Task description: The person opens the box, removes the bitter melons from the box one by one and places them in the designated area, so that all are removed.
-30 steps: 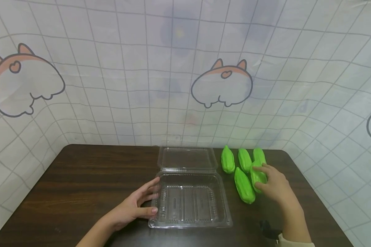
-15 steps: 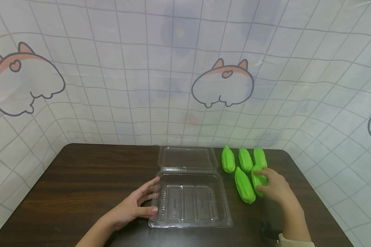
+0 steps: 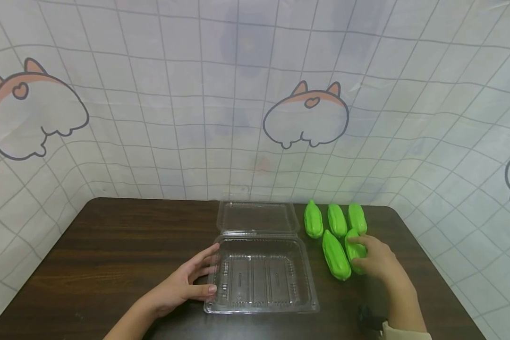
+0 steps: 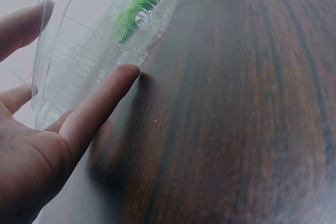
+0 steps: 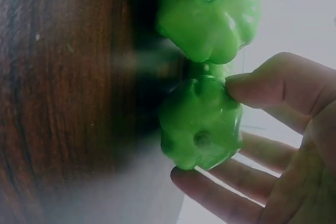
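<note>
A clear plastic clamshell box [image 3: 261, 309] lies with its lid [image 3: 257, 218] folded back toward the wall. My left hand [image 3: 179, 285] rests along the box's left side, thumb and fingers spread and fairly straight. To the right of the box, my right hand [image 3: 380, 259] holds a green ridged vegetable [image 3: 354, 250] between thumb and fingers. The right wrist view shows its lobed, stubbed end [image 5: 184, 119], with the thumb at one side and fingertips at the other. A second green vegetable [image 3: 336, 256] lies close on its left.
Three more green vegetables stand in a row behind: left [image 3: 313, 219], middle [image 3: 337, 220] and right [image 3: 357, 218]. All are on a dark wood-grain table [image 3: 123, 245]. A white grid-patterned cloth [image 3: 187, 118] with cartoon prints hangs around the table's back and sides.
My right hand has shifted slightly toward me, and the green vegetable in it has slid nearer, apart from the one behind. The left hand and box have stayed put.
</note>
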`<state>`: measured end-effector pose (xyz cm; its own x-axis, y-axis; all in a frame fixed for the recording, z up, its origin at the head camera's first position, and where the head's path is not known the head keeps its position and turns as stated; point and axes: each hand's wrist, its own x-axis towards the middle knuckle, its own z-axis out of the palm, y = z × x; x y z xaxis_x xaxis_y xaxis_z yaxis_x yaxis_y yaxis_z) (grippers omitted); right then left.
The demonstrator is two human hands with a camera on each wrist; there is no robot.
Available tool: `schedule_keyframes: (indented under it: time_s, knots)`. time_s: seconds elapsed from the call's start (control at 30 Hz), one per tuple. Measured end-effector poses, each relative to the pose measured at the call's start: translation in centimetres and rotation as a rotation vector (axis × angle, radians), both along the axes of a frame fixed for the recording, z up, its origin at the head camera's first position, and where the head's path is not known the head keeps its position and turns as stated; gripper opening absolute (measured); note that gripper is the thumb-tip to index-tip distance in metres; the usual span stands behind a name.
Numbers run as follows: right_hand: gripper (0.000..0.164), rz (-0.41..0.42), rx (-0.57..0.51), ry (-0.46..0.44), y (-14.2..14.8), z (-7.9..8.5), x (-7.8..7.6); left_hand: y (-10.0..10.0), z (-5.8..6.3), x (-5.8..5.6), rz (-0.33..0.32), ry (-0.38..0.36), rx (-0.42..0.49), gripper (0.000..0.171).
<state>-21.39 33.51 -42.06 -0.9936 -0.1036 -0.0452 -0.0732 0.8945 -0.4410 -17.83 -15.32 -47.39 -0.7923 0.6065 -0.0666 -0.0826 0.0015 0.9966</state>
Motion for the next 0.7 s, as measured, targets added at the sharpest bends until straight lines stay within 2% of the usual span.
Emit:
schedule_keyframes:
  time_s: [0.23, 0.4, 0.5, 0.53, 0.6, 0.63, 0.7]
  knots:
    - [0.058, -0.023, 0.033, -0.004, -0.2, 0.7, 0.3, 0.1, -0.1, -0.1, -0.006, -0.003, 0.004, 0.087]
    - [0.054, -0.036, 0.071, 0.044, -1.5, 2.1, 0.9, 0.1, -0.1, -0.3, -0.015, 0.01, 0.009, 0.085]
    - [0.057, -0.025, 0.066, 0.105, -3.6, 3.3, 1.5, 0.1, 0.1, -0.4, -0.006, 0.055, 0.0, 0.083]
    - [0.06, -0.018, 0.061, 0.132, -4.5, 3.6, 1.7, 0.2, 0.3, -0.4, 0.011, 0.091, -0.016, 0.082]
    - [0.067, 0.006, 0.048, 0.201, -6.4, 3.9, 2.0, 0.4, 1.0, -0.1, 0.079, 0.224, -0.115, 0.078]
    - [0.07, 0.025, 0.039, 0.243, -7.4, 3.9, 2.1, 0.5, 1.4, 0.1, 0.126, 0.319, -0.193, 0.077]
    - [0.077, 0.074, 0.037, 0.329, -9.4, 3.7, 2.4, 0.9, 2.4, 0.7, 0.231, 0.558, -0.41, 0.078]
